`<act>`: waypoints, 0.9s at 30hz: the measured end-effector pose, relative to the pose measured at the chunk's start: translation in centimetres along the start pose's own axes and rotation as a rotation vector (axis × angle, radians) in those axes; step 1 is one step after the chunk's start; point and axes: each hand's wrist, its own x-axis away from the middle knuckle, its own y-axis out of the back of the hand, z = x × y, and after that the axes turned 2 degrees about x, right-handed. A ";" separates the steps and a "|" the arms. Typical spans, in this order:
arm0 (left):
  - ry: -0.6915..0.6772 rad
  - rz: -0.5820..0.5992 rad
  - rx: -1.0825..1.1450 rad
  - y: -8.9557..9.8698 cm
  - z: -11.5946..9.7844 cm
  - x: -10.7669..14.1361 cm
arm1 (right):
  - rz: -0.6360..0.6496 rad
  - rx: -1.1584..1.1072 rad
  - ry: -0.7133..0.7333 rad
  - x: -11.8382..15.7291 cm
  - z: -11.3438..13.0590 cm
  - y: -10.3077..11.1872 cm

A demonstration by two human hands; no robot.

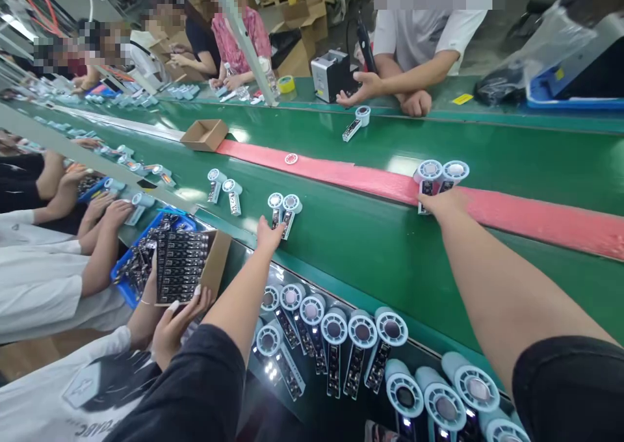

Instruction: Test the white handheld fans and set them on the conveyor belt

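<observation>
My left hand (271,235) reaches over the green conveyor belt (351,234), its fingers closed on the handles of two light-blue fan units (287,209) side by side. My right hand (444,203) is at the pink strip (341,174), closed round the handles of two more light-blue fan units (441,170). Both pairs have round heads with circular grilles and dark circuit boards in open handles. Below the belt, several similar units (334,328) lie in a row on the near table, with their boards showing.
Two fan units (232,188) lie on the belt to the left. Beside my left arm a person holds a box of circuit boards (182,266) near a blue tray (127,279). Across the belt, a person's hand (363,90) extends above a single unit (358,122). An open carton (205,134) straddles the strip.
</observation>
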 end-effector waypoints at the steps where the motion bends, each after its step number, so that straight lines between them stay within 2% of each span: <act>1: 0.008 0.034 -0.033 -0.4 0.0 -0.5 | -0.008 0.054 -0.064 0.6 0.7 0.6; 3: 0.010 0.095 -0.090 -1.3 -0.2 -1.1 | -0.037 0.172 -0.136 2.6 2.4 1.7; 5: 0.006 0.133 -0.131 -2.0 -0.6 -1.5 | -0.053 0.244 -0.096 5.8 4.4 2.3; 6: 0.006 0.152 -0.143 -2.1 -0.9 -1.7 | -0.021 0.224 -0.050 7.8 5.3 2.2; 7: 0.006 0.176 -0.148 -2.1 -1.1 -1.8 | 0.047 0.162 0.004 10.1 6.1 1.9; 10: -0.012 0.279 -0.116 -1.1 -1.9 -1.3 | 0.468 -0.146 0.061 17.8 7.7 -0.8; 12: -0.071 0.342 -0.065 0.1 -2.2 0.3 | 0.628 -0.231 0.036 23.2 8.1 -3.1; 14: -0.158 0.385 -0.017 1.6 -2.1 3.1 | 0.714 -0.309 -0.002 28.0 8.4 -5.1; 15: -0.211 0.397 0.009 2.4 -1.9 4.8 | 0.731 -0.377 -0.014 30.2 8.5 -5.7; 17: -0.324 0.416 0.080 4.1 -1.1 8.6 | 0.677 -0.566 -0.016 33.6 8.6 -5.9; 19: -0.455 0.432 0.215 5.9 0.2 12.2 | 0.570 -0.739 -0.007 36.0 8.3 -4.8; 22: -0.492 0.621 0.395 8.7 2.3 16.0 | 0.525 -0.761 0.002 38.2 7.1 -1.4; 24: -0.426 0.754 0.525 10.0 3.5 17.4 | 0.556 -0.715 0.023 39.1 6.1 1.2; 27: -0.207 0.787 0.669 10.9 4.9 18.8 | 0.605 -0.702 0.024 40.5 5.3 4.4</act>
